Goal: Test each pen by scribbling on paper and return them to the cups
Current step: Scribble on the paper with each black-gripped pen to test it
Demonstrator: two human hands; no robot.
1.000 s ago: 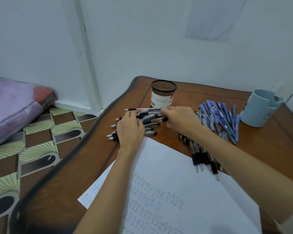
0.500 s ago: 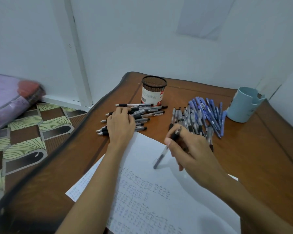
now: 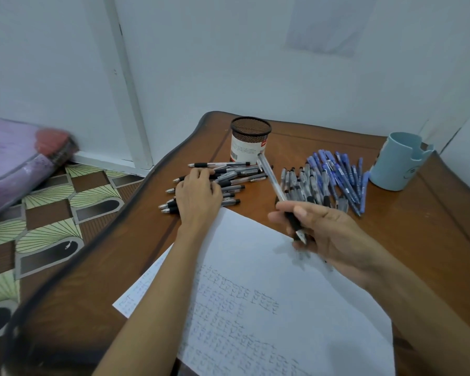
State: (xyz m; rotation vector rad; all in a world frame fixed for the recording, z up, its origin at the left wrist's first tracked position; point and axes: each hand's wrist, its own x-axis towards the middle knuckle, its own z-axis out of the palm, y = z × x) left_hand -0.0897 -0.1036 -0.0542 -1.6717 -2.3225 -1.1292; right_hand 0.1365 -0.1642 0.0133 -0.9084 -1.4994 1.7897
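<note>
Pen has swung upright in right hand.

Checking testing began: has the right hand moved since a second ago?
Yes. The right hand, gripping a clear black-grip pen, came away from the black mesh cup, over the white paper sheet.

The brown wooden table holds a big white paper with rows of small marks on it. A black mesh cup stands at the back, with a pile of black pens just in front. A second pile of dark pens touches the blue pens. A blue cup stands at the right.
</note>
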